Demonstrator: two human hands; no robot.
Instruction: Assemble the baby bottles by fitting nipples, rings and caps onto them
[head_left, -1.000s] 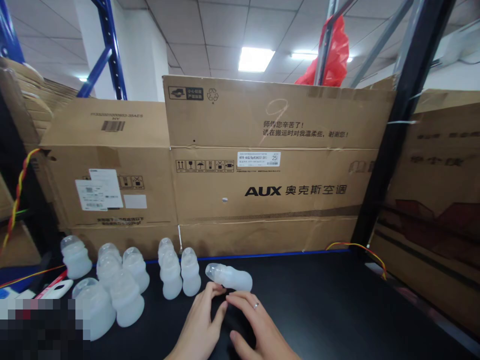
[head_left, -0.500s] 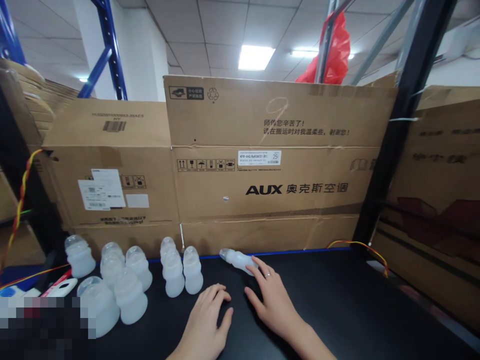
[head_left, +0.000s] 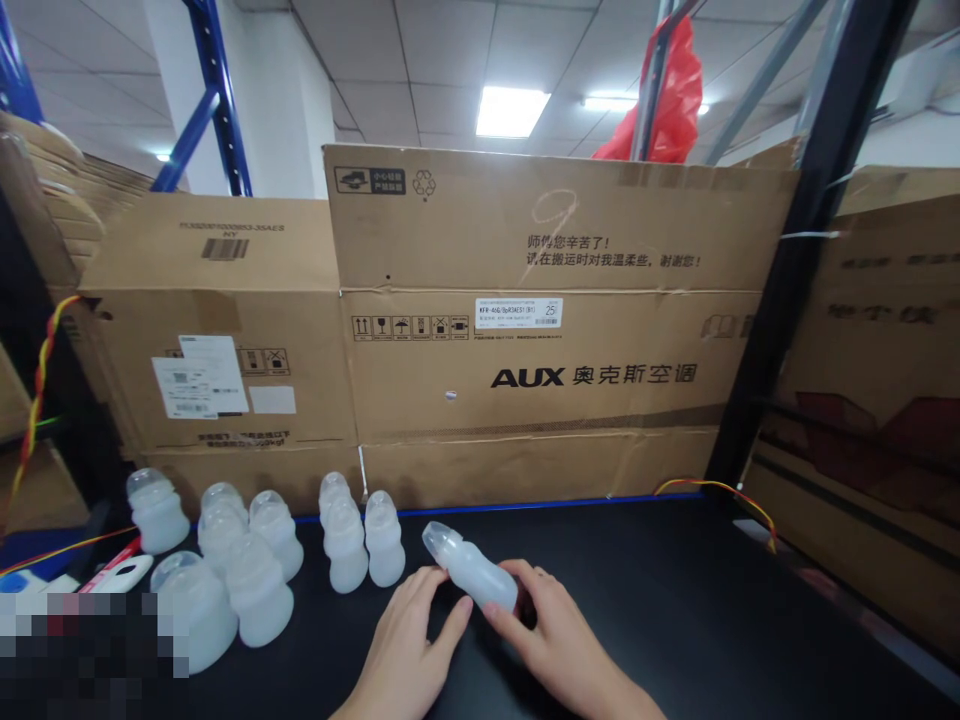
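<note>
A frosted baby bottle [head_left: 478, 578] with a clear cap lies tilted over the black table, its cap pointing up and to the left. My right hand [head_left: 559, 620] is closed around its base end, thumb in front and fingers behind. Close by the cap end is my left hand [head_left: 412, 630], its thumb and forefinger apart; whether a fingertip touches the bottle I cannot tell. Left of my hands stand several similar bottles: a small cluster including a slim bottle [head_left: 385, 540], and a wider group with a larger round bottle [head_left: 196, 615] in front.
A big cardboard sheet [head_left: 600, 340] walls off the back of the black table [head_left: 720, 620]. Dark rack posts, one being the right post [head_left: 810, 230], rise at both sides. A white-handled tool [head_left: 124, 575] and a red-yellow wire [head_left: 45, 390] are at the left.
My right hand has gripped the lying bottle and drawn it nearer, tilting its cap end up. My left hand has stayed close to where it was, now beside the bottle.
</note>
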